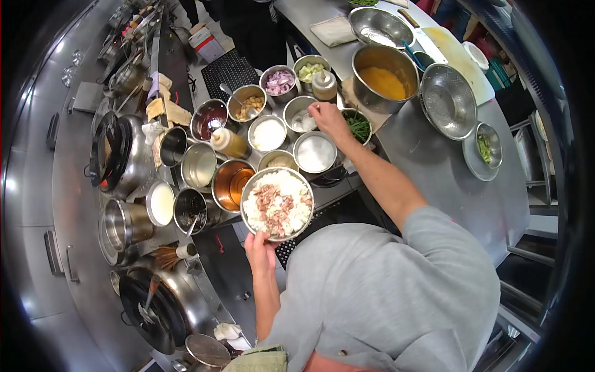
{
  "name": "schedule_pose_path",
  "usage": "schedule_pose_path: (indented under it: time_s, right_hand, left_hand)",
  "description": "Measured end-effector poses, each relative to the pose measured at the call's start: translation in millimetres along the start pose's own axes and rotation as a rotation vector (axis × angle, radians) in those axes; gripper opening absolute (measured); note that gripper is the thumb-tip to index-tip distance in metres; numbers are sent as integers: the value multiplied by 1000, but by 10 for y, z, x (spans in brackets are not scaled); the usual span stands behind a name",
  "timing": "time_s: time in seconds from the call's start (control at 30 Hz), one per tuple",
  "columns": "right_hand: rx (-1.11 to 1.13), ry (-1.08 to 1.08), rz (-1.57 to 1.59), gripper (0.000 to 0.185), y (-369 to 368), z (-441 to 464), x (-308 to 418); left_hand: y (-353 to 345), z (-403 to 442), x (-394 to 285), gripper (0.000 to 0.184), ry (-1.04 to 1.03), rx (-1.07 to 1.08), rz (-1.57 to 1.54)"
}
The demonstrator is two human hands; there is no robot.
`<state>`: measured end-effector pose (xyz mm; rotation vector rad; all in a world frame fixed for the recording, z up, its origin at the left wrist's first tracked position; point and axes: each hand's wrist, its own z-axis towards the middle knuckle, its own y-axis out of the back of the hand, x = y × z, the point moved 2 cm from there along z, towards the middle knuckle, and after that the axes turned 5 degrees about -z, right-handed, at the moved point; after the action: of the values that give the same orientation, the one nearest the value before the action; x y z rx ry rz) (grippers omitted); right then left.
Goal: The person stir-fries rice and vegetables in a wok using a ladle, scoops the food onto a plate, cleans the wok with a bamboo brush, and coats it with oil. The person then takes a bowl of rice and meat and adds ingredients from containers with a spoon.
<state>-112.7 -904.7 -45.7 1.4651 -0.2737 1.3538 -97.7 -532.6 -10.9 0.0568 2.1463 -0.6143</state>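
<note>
My left hand (261, 251) grips the near rim of a metal bowl (291, 238). White rice (294, 186) fills the bowl, topped with chopped brownish-pink pieces (273, 204) that look like meat. My right hand (331, 121) is stretched forward over a metal container (289, 106) with white contents, its fingers drawn together at the rim. Whatever those fingers pinch is too small to make out. Close by stand a container of white powder (315, 153), a squeeze bottle (324, 85) and a pot of chopped greens (357, 126).
Around the bowl cluster containers of amber liquid (234, 185), chopped purple onion (279, 81) and dark red sauce (209, 118). Woks (152, 310) line the stove at left. On the right counter (427, 180) are a pot of orange liquid (384, 80), a colander (449, 102) and a knife (427, 43).
</note>
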Motion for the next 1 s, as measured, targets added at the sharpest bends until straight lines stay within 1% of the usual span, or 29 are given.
schedule_pose_path:
  time_s: [0.07, 0.17, 0.27, 0.37, 0.4, 0.5, 0.6, 0.83, 0.9, 1.0]
  right_hand:
    - [2, 59, 1, 23, 1, -13, 11]
    - [-75, 112, -25, 22, 97, 1, 42]
    - [110, 53, 43, 20, 107, -17, 27]
    - [-76, 140, 75, 20, 167, -14, -11]
    - [-52, 137, -10, 23, 206, -19, -41]
    - [53, 39, 105, 24, 99, -32, -134]
    - [95, -75, 159, 26, 40, -31, -183]
    - [86, -306, 395, 24, 60, 13, -300]
    - [92, -376, 468, 23, 95, 40, -344]
    - [83, -381, 593, 23, 248, 74, -325]
  left_hand:
    - [18, -25, -17, 39, -11, -17, -6]
    - [8, -50, -44, 41, -37, -55, -28]
    - [-40, -60, -78, 42, -56, -68, -44]
    - [-69, -58, -88, 45, -71, -81, -53]
    - [-83, -64, -76, 45, -76, -81, -60]
    - [-113, -74, -83, 46, -74, -74, -66]
    - [-119, -75, -85, 46, -70, -65, -58]
    - [-195, -45, -111, 43, -69, -43, -70]
    - [-160, -3, -93, 45, -56, -31, -60]
    - [-142, 51, -84, 46, -45, -21, -44]
